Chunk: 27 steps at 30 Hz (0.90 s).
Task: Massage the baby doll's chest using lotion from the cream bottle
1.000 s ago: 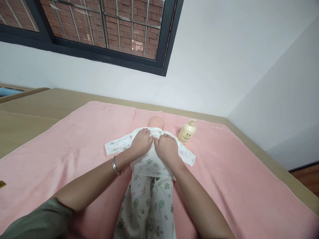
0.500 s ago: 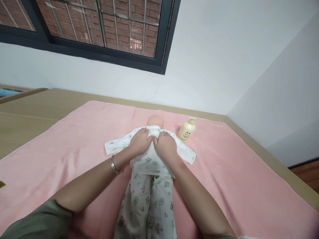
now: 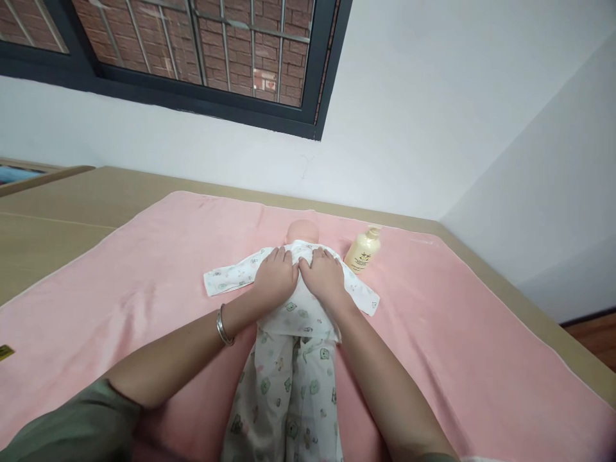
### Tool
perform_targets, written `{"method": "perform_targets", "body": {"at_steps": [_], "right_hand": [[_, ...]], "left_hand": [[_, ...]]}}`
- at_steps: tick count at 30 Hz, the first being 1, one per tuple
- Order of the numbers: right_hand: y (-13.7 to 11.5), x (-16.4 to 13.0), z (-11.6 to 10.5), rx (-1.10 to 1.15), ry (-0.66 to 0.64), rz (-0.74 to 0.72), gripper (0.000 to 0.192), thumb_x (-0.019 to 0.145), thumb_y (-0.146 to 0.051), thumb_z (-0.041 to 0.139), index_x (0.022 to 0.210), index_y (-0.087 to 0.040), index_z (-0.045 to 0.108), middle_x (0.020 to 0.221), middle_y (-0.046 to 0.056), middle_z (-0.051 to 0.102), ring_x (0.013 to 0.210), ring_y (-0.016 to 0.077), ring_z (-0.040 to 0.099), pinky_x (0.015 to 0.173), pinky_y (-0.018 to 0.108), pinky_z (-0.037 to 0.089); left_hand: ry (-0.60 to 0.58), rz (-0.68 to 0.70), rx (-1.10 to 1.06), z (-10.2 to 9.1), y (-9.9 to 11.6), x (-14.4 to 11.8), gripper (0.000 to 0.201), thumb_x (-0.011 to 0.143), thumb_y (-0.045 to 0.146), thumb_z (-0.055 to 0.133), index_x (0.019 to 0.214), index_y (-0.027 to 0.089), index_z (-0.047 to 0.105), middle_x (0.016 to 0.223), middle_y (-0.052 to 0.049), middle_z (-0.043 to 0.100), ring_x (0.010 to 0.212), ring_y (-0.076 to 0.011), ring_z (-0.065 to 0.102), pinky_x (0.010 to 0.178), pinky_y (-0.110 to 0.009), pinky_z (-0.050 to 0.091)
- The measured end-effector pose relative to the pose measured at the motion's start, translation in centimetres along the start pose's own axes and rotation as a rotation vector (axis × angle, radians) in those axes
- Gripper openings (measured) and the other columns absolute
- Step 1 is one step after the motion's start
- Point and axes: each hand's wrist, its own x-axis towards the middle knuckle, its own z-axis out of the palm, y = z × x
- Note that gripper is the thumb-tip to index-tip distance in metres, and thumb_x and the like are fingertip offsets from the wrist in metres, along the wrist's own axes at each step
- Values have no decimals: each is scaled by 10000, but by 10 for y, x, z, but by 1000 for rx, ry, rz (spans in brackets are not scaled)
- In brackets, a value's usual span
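A baby doll (image 3: 302, 316) in a white printed top and trousers lies on a pink blanket (image 3: 163, 269), its bald head at the far end and its sleeves spread to both sides. My left hand (image 3: 276, 277) rests flat on the left of the doll's upper body, fingers stretched out over the cloth. On the right of the upper body lies my right hand (image 3: 323, 274), also open, its thumb close to the left hand. Both palms touch the top and hide part of it. A silver bangle (image 3: 222, 325) circles my left wrist.
Just right of the doll's shoulder, a pale yellow pump bottle (image 3: 363, 250) leans on the blanket. Beneath is a wooden table (image 3: 135, 183) against a white wall (image 3: 385, 128). A dark-framed, barred window (image 3: 212, 96) is above. A small yellow label (image 3: 6, 351) shows at the left edge.
My left hand has shifted slightly right and turned, its fingers now pointing more forward. My right hand's fingers have moved a little forward on the top. The view has shifted slightly.
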Motion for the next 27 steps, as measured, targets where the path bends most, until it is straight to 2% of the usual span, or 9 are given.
{"method": "perform_targets", "body": {"at_steps": [4,9,14,18,23,27], "right_hand": [[4,4,3,7,-6,0,561,988,-417,372,1359,-36,553,1470,221,520,1396,333,429,1149,483,294],[-7,-9,0,-79,-4,21,575,1034,-418,314,1384,-9,517,1485,251,490,1408,352,416,1153,521,293],[-23,-28,-5,-185,12,-12,526,1040,-379,346,1351,1,534,1431,289,524,1363,355,476,1098,477,379],[-24,-30,-10,-192,-40,-23,526,1031,-353,359,1383,10,505,1458,293,497,1370,357,468,1091,487,384],[-11,-18,-13,-94,-99,6,618,1025,-425,350,1444,18,449,1538,262,420,1461,363,343,1159,499,293],[-4,-9,-8,-36,-96,33,715,1020,-504,325,1479,38,397,1554,269,392,1502,374,255,1178,509,244]], "left_hand": [[-11,-2,11,-6,5,-5,450,991,274,353,1295,24,571,1396,-249,579,1336,-357,517,1096,-481,428],[-78,-65,-95,-10,-5,9,432,985,315,362,1258,67,588,1338,-213,623,1277,-323,560,1074,-450,448],[-85,-93,-147,-4,-17,21,393,986,377,350,1165,136,603,1195,-159,685,1164,-301,617,1008,-435,483],[-50,-92,-137,1,-16,20,361,980,357,353,1110,135,607,1133,-166,688,1121,-305,627,999,-442,486],[4,-87,-152,8,-14,15,410,988,347,339,1196,106,597,1257,-196,649,1231,-327,578,1064,-478,459],[84,-104,-197,20,-16,10,441,982,360,369,1314,141,559,1390,-171,597,1348,-318,510,1136,-491,415]]}}
